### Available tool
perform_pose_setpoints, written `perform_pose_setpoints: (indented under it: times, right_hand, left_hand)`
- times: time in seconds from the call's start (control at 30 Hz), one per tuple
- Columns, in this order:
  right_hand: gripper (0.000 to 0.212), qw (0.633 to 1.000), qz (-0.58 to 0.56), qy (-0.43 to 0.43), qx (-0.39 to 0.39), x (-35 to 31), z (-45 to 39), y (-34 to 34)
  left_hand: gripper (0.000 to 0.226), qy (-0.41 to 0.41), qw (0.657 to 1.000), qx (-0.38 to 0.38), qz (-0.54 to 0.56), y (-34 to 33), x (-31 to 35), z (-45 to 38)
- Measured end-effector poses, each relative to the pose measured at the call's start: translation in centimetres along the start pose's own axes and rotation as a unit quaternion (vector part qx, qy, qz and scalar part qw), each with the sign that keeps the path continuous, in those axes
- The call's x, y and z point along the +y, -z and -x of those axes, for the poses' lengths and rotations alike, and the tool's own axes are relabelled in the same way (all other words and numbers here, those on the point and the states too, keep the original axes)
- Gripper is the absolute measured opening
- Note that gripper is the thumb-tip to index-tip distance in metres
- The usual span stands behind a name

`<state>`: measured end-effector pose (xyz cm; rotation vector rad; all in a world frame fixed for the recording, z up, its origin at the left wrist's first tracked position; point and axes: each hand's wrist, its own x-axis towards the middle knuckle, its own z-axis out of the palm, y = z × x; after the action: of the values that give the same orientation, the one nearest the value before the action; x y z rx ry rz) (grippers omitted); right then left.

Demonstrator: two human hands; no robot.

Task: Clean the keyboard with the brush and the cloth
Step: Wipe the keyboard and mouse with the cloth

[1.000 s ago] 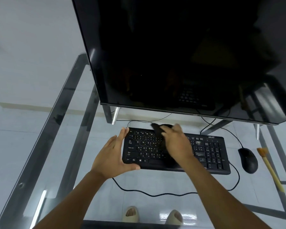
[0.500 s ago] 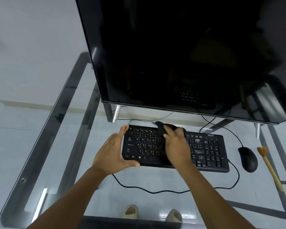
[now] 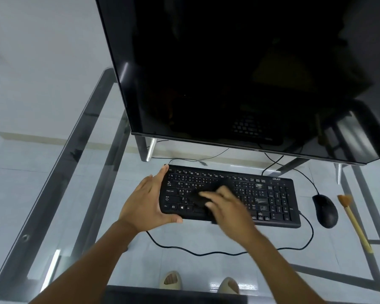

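Keyboard [image 3: 270,198], black and wired, lies flat on the glass bench [image 3: 79,163], directly under both hands and just in front of the dark monitor [image 3: 239,73]. Left hand [image 3: 145,202] braces the keyboard's left end: the fingers are straight and lie along the left edge, and the thumb presses against the near edge, so the hand is spread wide and clamps the housing without curling round it. Right hand [image 3: 226,205] rests over the middle keys, palm down, and is motion-blurred; its fingers press a dark cloth [image 3: 198,199] onto the keys near the letter rows. Whether the fingers curl round the cloth or lie flat on it cannot be told through the blur. Cloth and keys are both black, so the cloth's outline is only partly readable. Brush [image 3: 353,222], with a pale wooden handle and an orange bristle head, lies on the bench well to the right of the right hand, untouched. Mouse [image 3: 325,210], black, sits between the keyboard's right end and the brush. Keyboard cable [image 3: 206,253] loops across the bench on the near side of both hands. Two feet in pale sandals [image 3: 171,280] show through the glass below the forearms.
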<state>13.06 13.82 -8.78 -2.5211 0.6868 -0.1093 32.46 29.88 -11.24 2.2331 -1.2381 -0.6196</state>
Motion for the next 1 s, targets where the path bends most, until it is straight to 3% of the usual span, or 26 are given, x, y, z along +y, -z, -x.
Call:
perform_pose_setpoints:
  times: [0.13,0.3,0.4,0.57,0.63,0.7,0.77,0.87,0.93,1.0]
  right_hand:
    - [0.031,0.99,-0.04,0.114,-0.073,-6.3,-0.2,-4.3]
    - [0.03,0.989,0.001,0.1,-0.11,-0.1,1.4,-0.1]
    - [0.026,0.998,0.013,0.032,-0.061,2.4,3.4,1.4]
    - [0.028,0.996,-0.004,0.068,-0.055,-5.7,0.8,-3.9]
    - [0.017,0.996,-0.014,0.068,-0.054,-6.5,-0.3,-4.2]
    - [0.006,0.999,0.006,0.03,-0.021,-4.5,-0.1,-2.4]
    - [0.026,0.996,0.027,-0.052,0.061,-0.8,-0.2,0.1]
    - [0.033,0.96,0.042,-0.215,0.172,2.0,-1.1,1.1]
    - [0.036,0.964,0.024,-0.199,0.174,-0.7,-1.6,-1.0]
    - [0.042,0.99,0.021,-0.083,0.113,-5.0,-1.9,-3.4]
  left_hand:
    - [0.137,-0.087,0.995,0.003,-0.038,-0.3,-0.2,0.0]
    - [0.14,-0.041,0.999,-0.01,-0.003,0.4,0.5,0.1]
    - [0.14,-0.043,0.999,-0.015,-0.014,0.2,0.4,0.0]
    - [0.134,-0.074,0.997,-0.008,-0.028,0.1,0.5,0.1]
    - [0.134,-0.072,0.997,-0.011,-0.028,0.1,0.4,0.0]
    - [0.138,-0.041,0.999,-0.016,-0.007,0.3,0.3,0.0]
    - [0.139,-0.011,1.0,-0.026,0.011,0.4,0.3,0.0]
    - [0.138,0.004,0.999,-0.035,0.006,0.2,0.3,0.2]
    - [0.139,0.012,0.999,-0.032,0.008,0.3,0.4,0.1]
    - [0.136,-0.006,1.0,-0.024,0.011,0.2,0.4,0.2]
